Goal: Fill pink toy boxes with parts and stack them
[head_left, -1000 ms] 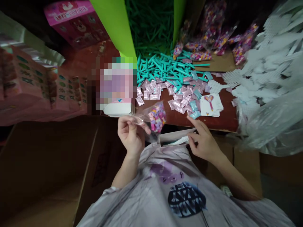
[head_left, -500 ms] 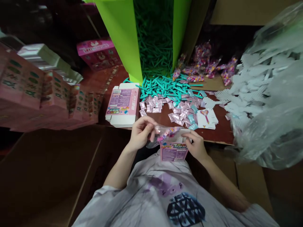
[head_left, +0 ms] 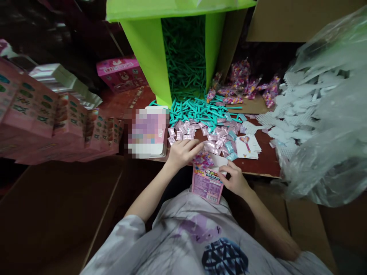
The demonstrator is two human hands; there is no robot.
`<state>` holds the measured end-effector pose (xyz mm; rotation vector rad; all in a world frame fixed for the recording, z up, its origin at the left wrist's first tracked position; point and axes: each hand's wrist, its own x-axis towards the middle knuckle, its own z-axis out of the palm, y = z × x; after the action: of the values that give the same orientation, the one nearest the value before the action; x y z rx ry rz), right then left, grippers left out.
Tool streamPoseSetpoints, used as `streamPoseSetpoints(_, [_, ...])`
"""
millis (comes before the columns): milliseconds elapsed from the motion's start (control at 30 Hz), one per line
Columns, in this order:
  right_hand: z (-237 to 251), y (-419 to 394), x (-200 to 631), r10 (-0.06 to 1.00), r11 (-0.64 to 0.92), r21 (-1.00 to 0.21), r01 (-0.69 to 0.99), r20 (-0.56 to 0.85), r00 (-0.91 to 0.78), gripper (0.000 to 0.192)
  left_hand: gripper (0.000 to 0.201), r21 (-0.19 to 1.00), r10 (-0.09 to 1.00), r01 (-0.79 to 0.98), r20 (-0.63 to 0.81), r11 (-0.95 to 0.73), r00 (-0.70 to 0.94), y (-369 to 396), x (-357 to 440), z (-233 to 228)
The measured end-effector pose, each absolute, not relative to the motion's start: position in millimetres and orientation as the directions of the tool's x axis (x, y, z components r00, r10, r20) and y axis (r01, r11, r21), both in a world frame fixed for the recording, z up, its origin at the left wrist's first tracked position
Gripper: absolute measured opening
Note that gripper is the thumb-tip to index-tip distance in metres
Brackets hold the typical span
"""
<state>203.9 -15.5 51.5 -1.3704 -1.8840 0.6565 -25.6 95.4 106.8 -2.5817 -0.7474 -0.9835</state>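
A small pink and purple carton (head_left: 207,187) stands upright with its top open in front of my shirt. My right hand (head_left: 235,178) grips its right edge near the white flap. At the carton's mouth sits a clear bag of colourful beads (head_left: 204,161), its lower part hidden by the front panel. My left hand (head_left: 183,153) is closed at the upper end of this bag, fingers pointing right. Just beyond lie small pink and blue sachets (head_left: 219,138), a heap of teal stick-shaped pieces (head_left: 197,110) and white picture cards (head_left: 247,147).
Flattened cartons (head_left: 150,133), partly blurred, lie left of the sachets. A green bin (head_left: 145,57) of teal pieces stands behind. More bead bags (head_left: 241,78) lie at back right, near a plastic sack (head_left: 323,160) of white perforated pieces. Pink boxes (head_left: 31,103) are stacked at left.
The bead bag has moved from above the carton down into its mouth. My left hand has turned over the bag, and more of the carton's front now shows.
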Motion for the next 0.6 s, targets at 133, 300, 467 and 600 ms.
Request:
streamPoseSetpoints(133, [49.4, -16.0, 207.4, 0.932, 0.363, -0.747, 0.557, 0.282, -0.229, 0.007, 0.018, -0.225, 0.200, 0.427, 0.637, -0.876, 0.744, 116.0, -15.5, 118.8])
streamPoseSetpoints(300, [48.9, -19.3, 210.8, 0.926, 0.377, -0.750, 0.543, 0.304, -0.223, 0.010, 0.023, -0.190, 0.101, 0.207, 0.453, -0.960, 0.886, 131.8, -3.9, 115.6])
streamPoseSetpoints(467, [38.0, -27.5, 211.9, 0.937, 0.348, -0.788, 0.507, 0.310, -0.162, 0.032, 0.024, -0.152, -0.018, 0.061, 0.468, -0.987, 0.884, 93.8, -5.1, 72.7])
streamPoseSetpoints(600, [24.6, -32.5, 208.6, 0.978, 0.202, -0.924, 0.326, 0.206, -0.023, 0.067, 0.037, 0.087, 0.280, 0.269, 0.430, -0.959, 0.858, 43.3, -4.7, 41.0])
